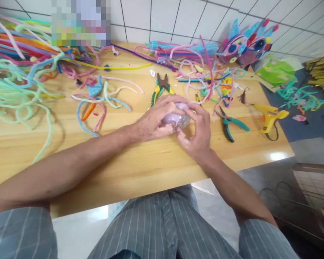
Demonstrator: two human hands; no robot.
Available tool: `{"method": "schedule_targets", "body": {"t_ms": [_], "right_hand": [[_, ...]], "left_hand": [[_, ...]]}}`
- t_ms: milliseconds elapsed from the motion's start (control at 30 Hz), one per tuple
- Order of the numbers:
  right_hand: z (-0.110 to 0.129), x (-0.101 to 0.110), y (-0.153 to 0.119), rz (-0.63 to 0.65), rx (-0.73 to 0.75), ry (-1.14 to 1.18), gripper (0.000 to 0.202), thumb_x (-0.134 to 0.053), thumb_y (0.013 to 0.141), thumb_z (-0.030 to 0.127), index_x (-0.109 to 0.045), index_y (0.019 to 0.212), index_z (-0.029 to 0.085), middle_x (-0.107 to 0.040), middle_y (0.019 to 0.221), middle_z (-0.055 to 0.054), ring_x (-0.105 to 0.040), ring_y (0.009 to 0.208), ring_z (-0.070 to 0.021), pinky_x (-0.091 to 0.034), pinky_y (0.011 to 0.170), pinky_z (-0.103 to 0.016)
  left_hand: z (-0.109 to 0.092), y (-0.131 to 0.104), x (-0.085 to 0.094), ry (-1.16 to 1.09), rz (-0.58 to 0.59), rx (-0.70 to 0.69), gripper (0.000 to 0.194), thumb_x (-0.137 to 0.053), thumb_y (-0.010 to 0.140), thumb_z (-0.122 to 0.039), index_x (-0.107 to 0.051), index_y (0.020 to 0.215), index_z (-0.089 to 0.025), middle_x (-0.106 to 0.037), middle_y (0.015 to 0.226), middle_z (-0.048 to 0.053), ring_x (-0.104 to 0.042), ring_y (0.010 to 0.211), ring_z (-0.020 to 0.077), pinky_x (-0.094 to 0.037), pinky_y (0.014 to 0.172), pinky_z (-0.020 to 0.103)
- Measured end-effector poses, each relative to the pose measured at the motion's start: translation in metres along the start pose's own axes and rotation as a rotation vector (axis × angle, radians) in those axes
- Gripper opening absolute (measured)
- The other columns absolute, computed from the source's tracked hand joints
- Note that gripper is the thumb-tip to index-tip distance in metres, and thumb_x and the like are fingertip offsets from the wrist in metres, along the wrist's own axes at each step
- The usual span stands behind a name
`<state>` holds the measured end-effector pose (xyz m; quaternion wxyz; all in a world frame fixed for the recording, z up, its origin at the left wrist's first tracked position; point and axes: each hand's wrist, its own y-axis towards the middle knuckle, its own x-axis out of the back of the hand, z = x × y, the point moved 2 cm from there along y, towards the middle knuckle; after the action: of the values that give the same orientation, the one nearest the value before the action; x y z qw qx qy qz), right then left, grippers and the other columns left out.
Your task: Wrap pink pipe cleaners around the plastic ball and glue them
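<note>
Between my two hands is a rounded, see-through plastic piece (181,121), partly wrapped in pale purple pipe cleaner (170,118). My left hand (158,118) curls around its left side, fingers over the top. On the right, my right hand (198,126) pinches its edge with thumb and fingertips. The fingers hide much of the piece. Just beyond my left hand lie pliers with yellow-green handles (162,86), their jaws pointing away. To the right of my right hand rest teal-handled pliers (229,124).
A yellow glue gun (270,115) sits near the table's right end. Light green pipe cleaners (13,90) sprawl across the left side. Bundled pipe cleaners (183,50) lie along the tiled wall. Two colourful big-eyed figures (244,46) stand at the back right. Loose pieces (93,108) are scattered about.
</note>
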<state>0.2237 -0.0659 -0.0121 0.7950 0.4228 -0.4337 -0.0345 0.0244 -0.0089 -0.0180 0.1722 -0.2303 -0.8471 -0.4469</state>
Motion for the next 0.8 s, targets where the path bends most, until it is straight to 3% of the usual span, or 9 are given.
{"method": "schedule_targets", "body": {"t_ms": [367, 600, 800], "right_hand": [[-0.001, 0.000, -0.002, 0.000, 0.024, 0.063, 0.062, -0.067, 0.097, 0.031, -0.047, 0.156, 0.030, -0.062, 0.150, -0.015, -0.062, 0.140, -0.0367, -0.053, 0.116, -0.065], [-0.002, -0.001, -0.001, -0.002, 0.021, 0.086, 0.063, -0.066, 0.098, 0.033, -0.046, 0.158, 0.030, -0.062, 0.151, -0.015, -0.061, 0.141, -0.0374, -0.051, 0.118, -0.065], [-0.003, -0.001, 0.000, 0.005, 0.024, 0.083, 0.062, -0.066, 0.099, 0.033, -0.047, 0.158, 0.030, -0.062, 0.151, -0.016, -0.061, 0.141, -0.0372, -0.052, 0.118, -0.065]], "left_hand": [[-0.013, 0.005, 0.005, -0.027, 0.038, 0.131, 0.040, -0.051, 0.109, -0.057, -0.071, 0.121, -0.026, -0.066, 0.154, 0.013, -0.059, 0.148, 0.0296, -0.046, 0.126, 0.056], [-0.011, 0.004, 0.003, -0.015, -0.034, 0.099, 0.025, -0.051, 0.110, -0.039, -0.069, 0.118, -0.023, -0.069, 0.149, 0.014, -0.063, 0.143, 0.0267, -0.049, 0.123, 0.052], [-0.008, 0.003, 0.003, -0.032, -0.014, 0.152, 0.031, -0.050, 0.111, -0.046, -0.069, 0.121, -0.024, -0.067, 0.151, 0.014, -0.060, 0.146, 0.0292, -0.046, 0.125, 0.056]]}}
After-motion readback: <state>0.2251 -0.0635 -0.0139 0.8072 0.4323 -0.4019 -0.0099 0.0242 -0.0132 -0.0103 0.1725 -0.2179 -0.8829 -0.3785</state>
